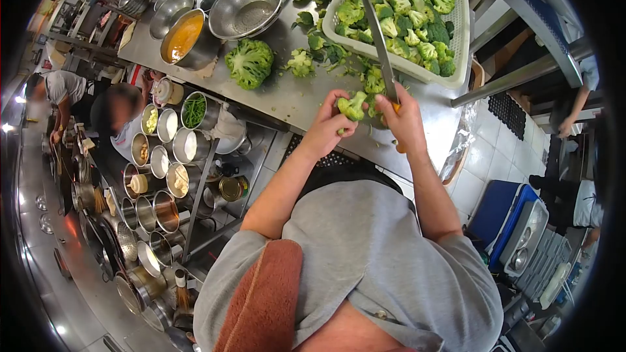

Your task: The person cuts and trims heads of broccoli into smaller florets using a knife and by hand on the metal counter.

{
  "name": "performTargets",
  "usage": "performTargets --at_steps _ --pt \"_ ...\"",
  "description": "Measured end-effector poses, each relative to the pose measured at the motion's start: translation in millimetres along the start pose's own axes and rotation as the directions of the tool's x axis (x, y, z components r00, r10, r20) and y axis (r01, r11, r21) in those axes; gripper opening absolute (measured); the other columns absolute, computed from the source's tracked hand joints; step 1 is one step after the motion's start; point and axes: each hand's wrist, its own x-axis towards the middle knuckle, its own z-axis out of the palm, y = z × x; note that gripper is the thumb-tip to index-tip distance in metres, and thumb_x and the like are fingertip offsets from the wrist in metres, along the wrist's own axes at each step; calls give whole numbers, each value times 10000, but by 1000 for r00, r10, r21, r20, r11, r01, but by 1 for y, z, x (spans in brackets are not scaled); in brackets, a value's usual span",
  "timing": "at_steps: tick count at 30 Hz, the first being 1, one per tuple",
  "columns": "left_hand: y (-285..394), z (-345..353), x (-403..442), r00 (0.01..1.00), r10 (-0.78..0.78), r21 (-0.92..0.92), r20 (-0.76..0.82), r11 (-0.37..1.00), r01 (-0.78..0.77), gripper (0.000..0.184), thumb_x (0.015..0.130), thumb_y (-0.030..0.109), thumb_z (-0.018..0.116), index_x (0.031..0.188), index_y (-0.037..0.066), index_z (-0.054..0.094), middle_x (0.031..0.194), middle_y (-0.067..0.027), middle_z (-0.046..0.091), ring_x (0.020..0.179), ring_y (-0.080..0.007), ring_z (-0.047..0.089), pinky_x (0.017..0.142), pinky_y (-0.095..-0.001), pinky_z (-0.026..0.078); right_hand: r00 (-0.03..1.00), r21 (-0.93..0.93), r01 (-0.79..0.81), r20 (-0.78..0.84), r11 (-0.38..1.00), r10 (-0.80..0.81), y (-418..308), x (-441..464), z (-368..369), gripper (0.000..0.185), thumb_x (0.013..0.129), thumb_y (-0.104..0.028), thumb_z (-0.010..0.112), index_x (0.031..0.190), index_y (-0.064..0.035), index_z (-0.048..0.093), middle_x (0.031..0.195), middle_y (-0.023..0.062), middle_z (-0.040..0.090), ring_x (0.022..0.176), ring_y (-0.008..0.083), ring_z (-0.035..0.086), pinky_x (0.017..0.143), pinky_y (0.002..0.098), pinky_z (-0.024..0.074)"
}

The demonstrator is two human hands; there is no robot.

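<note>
The left hand (331, 129) gripped a floret (353, 106), the right hand (407, 121) beside it a knife (380, 40). Trimming seemed underway, steadiness likely needed next.

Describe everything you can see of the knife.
The knife has a long, slender blade that looks like grey metal, narrowing toward its tip, and an orange-yellow handle. The person's right hand grips the handle, hiding much of it. The blade points forward, away from the person's body, and in this view crosses in front of the pale basket. Whether the blade touches anything can't be told.
</note>
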Motion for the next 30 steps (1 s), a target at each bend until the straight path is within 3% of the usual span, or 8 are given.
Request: performTargets --at_steps 2,4,6,9,22,24,28,30 --pt "2 -3 1 1000 -10 -138 -7 990 9 382 842 7 605 1173 120 450 1112 -97 636 690 -137 490 589 -275 390 998 -19 -36 55 999 37 1 -9 -1 478 965 -205 633 1391 -19 523 793 169 650 675 193 600 655 334 498" --pt "3 -1 4 1000 -20 -276 -11 961 16 364 867 4 584 1178 124 438 1104 -105 644 682 -124 476 580 -260 370 988 82 105 108 991 -114 -1 -21 0 517 1011 -348 549 1407 -18 511 747 166 606 668 213 571 648 359 470" --pt "3 3 5 994 17 9 -111 1000 -16 341 873 16 587 1164 119 441 1062 -91 653 684 -111 478 579 -250 376 975 42 117 185 992 -123 -13 -28 -3 574 1024 -421 493 1432 -17 481 712 168 562 659 252 563 654 394 451" --pt "2 3 4 996 53 183 -74 982 -39 329 875 27 592 1156 116 446 1021 -70 661 676 -101 483 571 -243 372 960 67 186 198 980 -195 -26 -32 -2 603 1023 -444 485 1462 -33 449 690 155 542 633 282 535 646 402 439" --pt "9 13 -8 992 77 327 -97 944 -41 269 869 62 634 1105 92 507 881 -11 573 701 -101 523 607 -259 430 967 -47 186 189 981 -174 -29 -34 5 488 1027 -364 505 1420 -77 483 710 146 583 633 269 547 637 385 447" --pt "5 11 -12 991 128 683 26 722 -111 380 826 105 702 1157 77 517 919 -33 579 804 -136 572 718 -294 487 975 -77 166 161 983 -152 -20 -26 9 468 1032 -359 501 1406 -78 490 725 133 592 644 249 545 635 387 446" --pt "10 16 -17 973 203 773 110 598 -212 516 766 124 757 1212 63 506 974 -87 608 923 -204 619 843 -344 506 992 199 -46 127 979 21 -25 -15 0 477 1056 -368 456 1446 -93 466 719 26 507 653 117 456 576 310 374" --pt "17 19 -16 906 414 844 93 449 -292 565 734 112 768 1224 43 495 1006 -149 633 958 -280 650 858 -380 513 992 263 -59 125 963 26 -28 -17 -5 526 1053 -381 443 1484 -79 440 682 7 441 621 100 406 566 274 335"
